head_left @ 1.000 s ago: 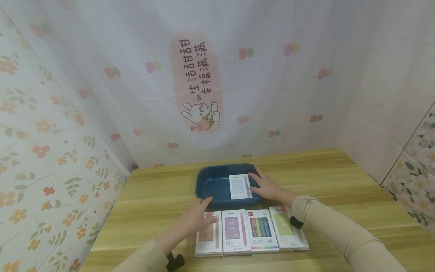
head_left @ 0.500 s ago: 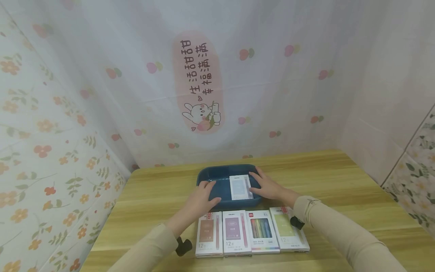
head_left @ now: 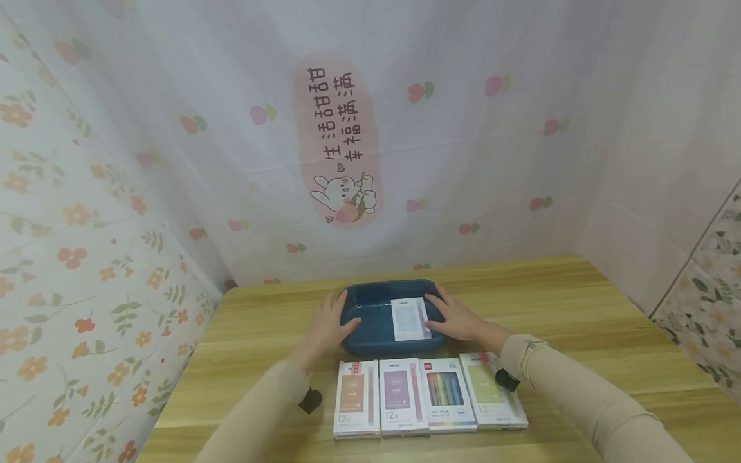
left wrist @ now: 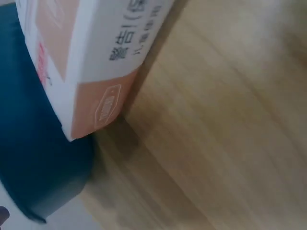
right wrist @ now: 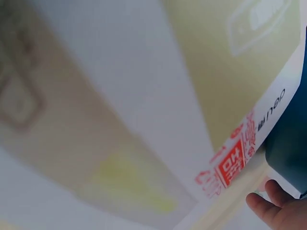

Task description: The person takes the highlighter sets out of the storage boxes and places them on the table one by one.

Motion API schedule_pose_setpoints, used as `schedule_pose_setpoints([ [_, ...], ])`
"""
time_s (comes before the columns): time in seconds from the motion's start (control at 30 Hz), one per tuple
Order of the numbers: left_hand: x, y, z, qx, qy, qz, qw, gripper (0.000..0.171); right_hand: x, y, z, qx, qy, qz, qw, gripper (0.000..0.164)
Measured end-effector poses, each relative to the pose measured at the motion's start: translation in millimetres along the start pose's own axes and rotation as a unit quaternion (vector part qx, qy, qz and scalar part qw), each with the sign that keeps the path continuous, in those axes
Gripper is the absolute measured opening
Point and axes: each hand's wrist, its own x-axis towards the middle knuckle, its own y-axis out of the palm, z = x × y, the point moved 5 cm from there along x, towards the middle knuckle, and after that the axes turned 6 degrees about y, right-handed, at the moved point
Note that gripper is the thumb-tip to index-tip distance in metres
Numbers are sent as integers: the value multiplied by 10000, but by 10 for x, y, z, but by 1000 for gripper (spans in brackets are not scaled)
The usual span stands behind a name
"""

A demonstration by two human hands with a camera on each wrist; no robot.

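Note:
A dark blue plastic tray (head_left: 376, 348) stands on the wooden table. One white box with a pale blue panel (head_left: 408, 319) lies inside it, at the right end. My left hand (head_left: 327, 323) grips the tray's left end, its thumb over the rim and its fingers along the outer side. On the opposite end, my right hand (head_left: 459, 317) holds the rim, thumb reaching inside near the white box. Only a fingertip (left wrist: 3, 214) of the left hand shows in the left wrist view. The right wrist view catches a few right fingers (right wrist: 274, 207) beside the tray.
In front of the tray, several white boxes lie in a row: one with an orange panel (head_left: 351, 393), one purple (head_left: 396, 390), one with a window of coloured pens (head_left: 444, 389), one yellow-green (head_left: 485, 384). A printed curtain (head_left: 463, 128) hangs behind the table (head_left: 260, 328).
My left hand has risen from above the orange-panelled box, passed over the tray's front left corner and taken hold of its left end. The right hand has stayed at the right end.

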Motion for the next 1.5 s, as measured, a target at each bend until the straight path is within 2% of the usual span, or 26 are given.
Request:
schedule_pose_setpoints([
  [0.13, 80, 109, 48, 6, -214, 216, 9995, 77, 29, 27, -23, -127, 79, 34, 9999, 70],
  [0.23, 122, 161, 57, 3, -264, 231, 9994, 77, 35, 40, -31, -163, 105, 37, 9998, 70],
  [0.53, 152, 255, 109, 53, -472, 441, 9979, 77, 35, 27, -45, -134, 46, 37, 9999, 70],
  [0.93, 176, 241, 32, 95, -311, 762, 9966, 78, 42, -15, -28, -278, 97, 100, 9995, 69],
  [1.13, 185, 258, 69, -27, -308, 674, 9972, 78, 74, -19, -19, -389, 86, 185, 9990, 70],
  [1.3, 185, 250, 68, -111, -286, 613, 9976, 82, 84, -34, -5, -704, 148, 302, 9970, 73],
  [1.5, 180, 235, 41, -205, -345, 686, 9968, 82, 139, -145, 194, -1001, -24, 26, 9950, 72],
])
